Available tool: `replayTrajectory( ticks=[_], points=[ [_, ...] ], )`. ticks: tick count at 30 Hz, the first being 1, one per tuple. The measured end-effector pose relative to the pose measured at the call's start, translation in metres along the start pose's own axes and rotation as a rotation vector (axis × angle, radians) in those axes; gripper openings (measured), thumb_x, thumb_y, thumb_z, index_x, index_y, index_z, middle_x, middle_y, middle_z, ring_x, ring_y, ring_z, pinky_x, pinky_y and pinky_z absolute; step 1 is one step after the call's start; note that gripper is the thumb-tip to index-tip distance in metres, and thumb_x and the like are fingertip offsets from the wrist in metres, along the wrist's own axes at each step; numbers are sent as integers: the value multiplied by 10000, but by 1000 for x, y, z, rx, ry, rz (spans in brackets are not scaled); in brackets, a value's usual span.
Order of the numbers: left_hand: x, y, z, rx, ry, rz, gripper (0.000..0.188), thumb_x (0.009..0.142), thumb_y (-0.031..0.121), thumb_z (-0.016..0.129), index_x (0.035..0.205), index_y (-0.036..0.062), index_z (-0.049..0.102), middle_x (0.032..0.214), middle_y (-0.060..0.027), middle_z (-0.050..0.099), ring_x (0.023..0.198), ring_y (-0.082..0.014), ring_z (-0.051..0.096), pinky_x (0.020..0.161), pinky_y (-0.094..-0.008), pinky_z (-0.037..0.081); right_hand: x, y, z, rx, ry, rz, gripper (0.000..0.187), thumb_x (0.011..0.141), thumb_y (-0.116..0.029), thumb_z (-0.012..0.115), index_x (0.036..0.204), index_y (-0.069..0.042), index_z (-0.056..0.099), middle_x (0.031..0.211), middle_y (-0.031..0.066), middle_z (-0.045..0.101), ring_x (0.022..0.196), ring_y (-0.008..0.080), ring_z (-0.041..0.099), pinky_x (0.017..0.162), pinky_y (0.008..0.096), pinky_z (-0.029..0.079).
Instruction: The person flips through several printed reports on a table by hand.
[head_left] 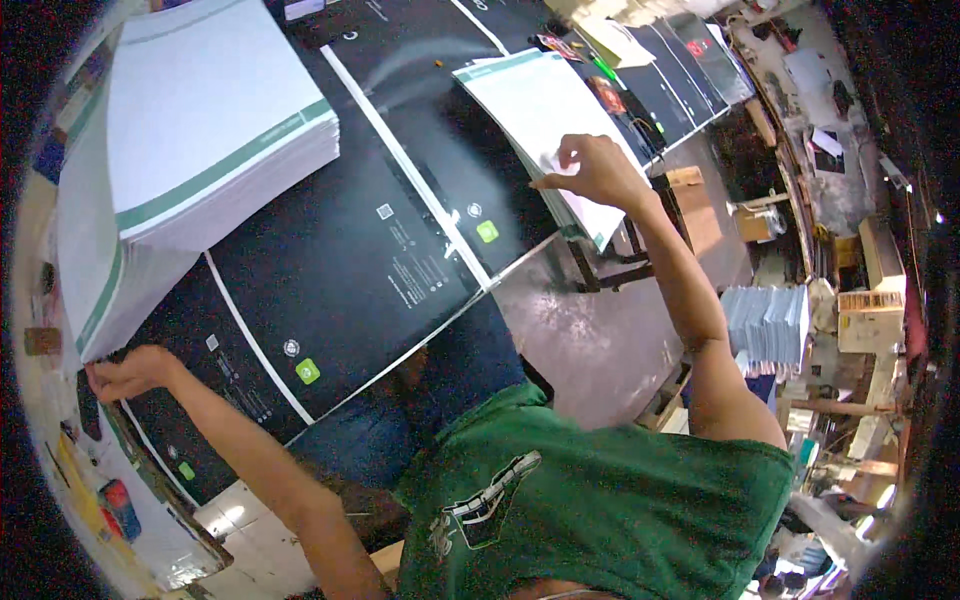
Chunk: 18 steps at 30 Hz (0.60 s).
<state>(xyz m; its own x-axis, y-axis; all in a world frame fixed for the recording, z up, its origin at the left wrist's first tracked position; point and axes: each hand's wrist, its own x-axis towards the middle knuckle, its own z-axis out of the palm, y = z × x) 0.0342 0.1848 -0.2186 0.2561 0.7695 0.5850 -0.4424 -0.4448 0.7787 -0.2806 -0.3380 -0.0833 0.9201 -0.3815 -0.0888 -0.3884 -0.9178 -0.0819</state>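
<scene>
A tall stack of white sheets (215, 110) with green bands along the edges stands at the left of the black-covered table. At its left side, sheets with green borders (80, 250) slope down toward the near edge. My left hand (132, 373) has its fingers closed at the low corner of these sheets, pinching it. To the right lies a lower, slightly fanned pile of similar sheets (535, 100). Over the near part of that pile is my right hand (597, 175), thumb and fingers curved apart with nothing visible between them.
The black table cover (340, 230) carries white stripes and green marks. Beyond the right pile are a green marker (605, 68), a reddish-brown small item (606, 95) and loose papers (618, 42). Bundled paper stacks (765, 325) stand off to the right. A wooden box (693, 210) sits beside the table.
</scene>
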Motion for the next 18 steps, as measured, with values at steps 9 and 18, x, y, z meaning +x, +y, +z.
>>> replayTrajectory(
  ticks=[9,18],
  points=[
    [2,-18,-2,138,-14,225,374,949,287,487,1009,-78,545,1060,-258,550,978,-366,548,871,-466,447,13,30,-2,173,-74,-30,471,747,-456,817,828,-21,659,875,149,707,853,265,709,775,356,550],
    [1,-8,-2,118,11,160,426,969,345,456,986,-74,536,1015,-258,531,947,-374,526,856,-500,419,-2,16,8,118,48,-4,383,895,-80,545,1275,-68,581,995,256,669,905,401,666,801,464,530]
  ],
)
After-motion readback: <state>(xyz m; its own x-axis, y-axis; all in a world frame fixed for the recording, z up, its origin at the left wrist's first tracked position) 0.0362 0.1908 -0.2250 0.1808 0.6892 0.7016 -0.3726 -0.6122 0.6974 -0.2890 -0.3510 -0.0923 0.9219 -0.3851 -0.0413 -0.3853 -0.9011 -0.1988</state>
